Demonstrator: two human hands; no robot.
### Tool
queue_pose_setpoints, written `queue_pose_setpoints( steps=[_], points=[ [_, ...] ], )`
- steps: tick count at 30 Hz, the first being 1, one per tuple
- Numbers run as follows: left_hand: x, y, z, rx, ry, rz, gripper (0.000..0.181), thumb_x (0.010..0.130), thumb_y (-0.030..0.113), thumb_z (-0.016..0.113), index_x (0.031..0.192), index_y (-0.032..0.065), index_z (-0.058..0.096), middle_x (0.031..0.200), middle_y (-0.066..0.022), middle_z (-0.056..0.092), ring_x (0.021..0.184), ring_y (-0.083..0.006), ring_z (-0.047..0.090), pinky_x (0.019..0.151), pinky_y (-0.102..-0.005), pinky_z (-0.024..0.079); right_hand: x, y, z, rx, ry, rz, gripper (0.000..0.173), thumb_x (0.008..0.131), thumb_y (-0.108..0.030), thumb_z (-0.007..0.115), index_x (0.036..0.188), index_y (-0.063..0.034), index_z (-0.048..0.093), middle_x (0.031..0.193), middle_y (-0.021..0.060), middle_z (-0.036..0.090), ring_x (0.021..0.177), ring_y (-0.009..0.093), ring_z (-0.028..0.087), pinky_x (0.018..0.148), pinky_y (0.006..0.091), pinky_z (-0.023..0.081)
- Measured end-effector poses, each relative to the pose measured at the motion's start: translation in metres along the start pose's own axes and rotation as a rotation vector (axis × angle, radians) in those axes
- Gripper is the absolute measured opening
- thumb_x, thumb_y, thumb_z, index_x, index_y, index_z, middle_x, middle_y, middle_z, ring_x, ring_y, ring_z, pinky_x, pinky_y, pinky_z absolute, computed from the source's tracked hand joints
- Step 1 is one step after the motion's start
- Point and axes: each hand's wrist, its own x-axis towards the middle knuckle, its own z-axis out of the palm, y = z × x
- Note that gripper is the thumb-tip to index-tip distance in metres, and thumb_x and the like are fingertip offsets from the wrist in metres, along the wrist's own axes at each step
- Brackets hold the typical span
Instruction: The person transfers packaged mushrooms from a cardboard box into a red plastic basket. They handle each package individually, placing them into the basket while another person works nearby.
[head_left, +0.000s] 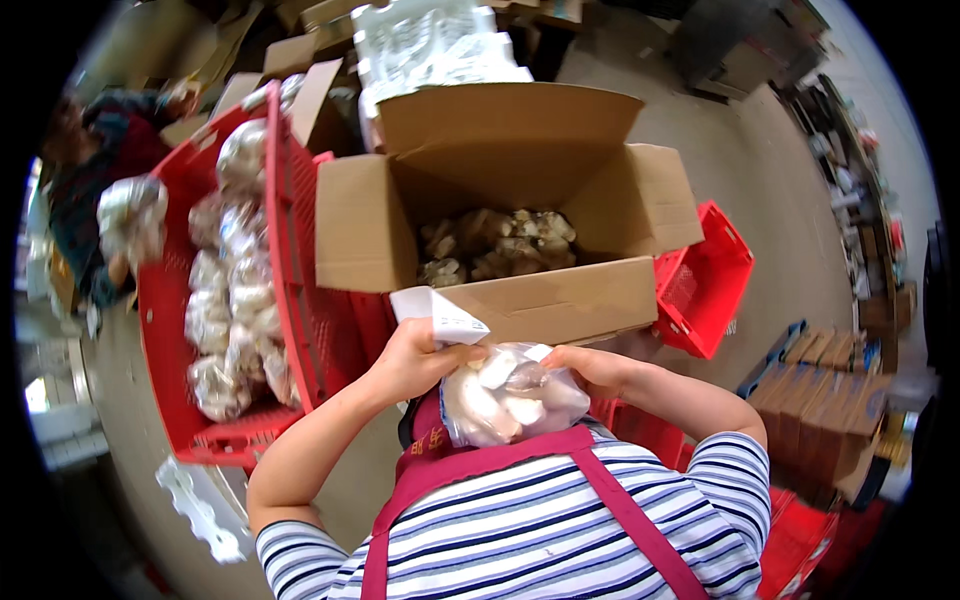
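Observation:
In front of my chest is a clear plastic bag (517, 409) filled with pale, thick pieces that look like mushrooms. My left hand (416, 364) grips a folded white paper sheet (450, 319) bearing print, its fingertips by the bag's upper left. At the upper right of the bag is my right hand (600, 367), thumb and finger at a small white label (537, 352); whether that label is stuck down I cannot tell. Just beyond, an open cardboard box (555, 296) has brownish-white mushrooms (517, 244) lying in its bottom.
A tall red plastic crate (289, 225) at left contains several filled clear bags (251, 285). Beside it, another person (112, 172) has a filled bag (133, 217) near one hand. A smaller red crate (709, 277) sits right of the box; white foam trays (435, 45) are behind it.

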Motion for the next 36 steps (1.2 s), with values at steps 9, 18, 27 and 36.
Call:
queue_pose_setpoints(
  steps=[9, 18, 27, 36],
  points=[
    [0.043, 0.007, -0.013, -0.437, 0.142, 0.113, 0.034, 0.092, 0.023, 0.056, 0.116, -0.0018, 0.053, 0.099, -0.0103, 0.062, 0.09, -0.0192, 0.06, 0.082, -0.0328, 0.049, -0.014, 0.067, -0.037, 0.59, 0.025, -0.769, 0.026, 0.083, -0.022, 0.053, 0.104, -0.0071, 0.056, 0.094, 0.0081, 0.062, 0.083, 0.02, 0.06, 0.076, 0.0337, 0.049],
    [0.076, -0.02, -0.042, -0.45, -0.098, -0.089, 0.031, 0.089, 0.029, 0.058, 0.103, 0.003, 0.049, 0.1, -0.0155, 0.053, 0.089, -0.0254, 0.049, 0.08, -0.0388, 0.042, -0.319, 0.136, -0.086, 0.763, 0.699, -2.357, 0.055, 0.088, -0.042, 0.039, 0.132, -0.0097, 0.041, 0.131, 0.0119, 0.048, 0.12, 0.029, 0.048, 0.1, 0.0481, 0.038],
    [0.08, -0.037, -0.033, -0.481, -0.151, -0.033, 0.036, 0.089, 0.028, 0.058, 0.109, 0.0, 0.048, 0.103, -0.0191, 0.054, 0.09, -0.0261, 0.051, 0.084, -0.0397, 0.042, -0.549, 0.223, -0.084, 0.503, 1.317, -2.913, 0.085, 0.084, -0.062, 0.047, 0.144, -0.0142, 0.008, 0.138, 0.0311, 0.026, 0.12, 0.045, 0.042, 0.097, 0.052, 0.042],
    [0.066, -0.004, -0.015, -0.328, 0.202, -0.334, 0.023, 0.089, 0.034, 0.051, 0.09, 0.0121, 0.055, 0.088, -0.0094, 0.057, 0.084, -0.0242, 0.051, 0.083, -0.0386, 0.042, -0.289, -0.023, -0.151, 0.126, 0.849, -1.254, 0.041, 0.09, -0.03, 0.051, 0.121, -0.0041, 0.047, 0.107, 0.0141, 0.061, 0.089, 0.024, 0.063, 0.077, 0.0334, 0.051]
  ],
)
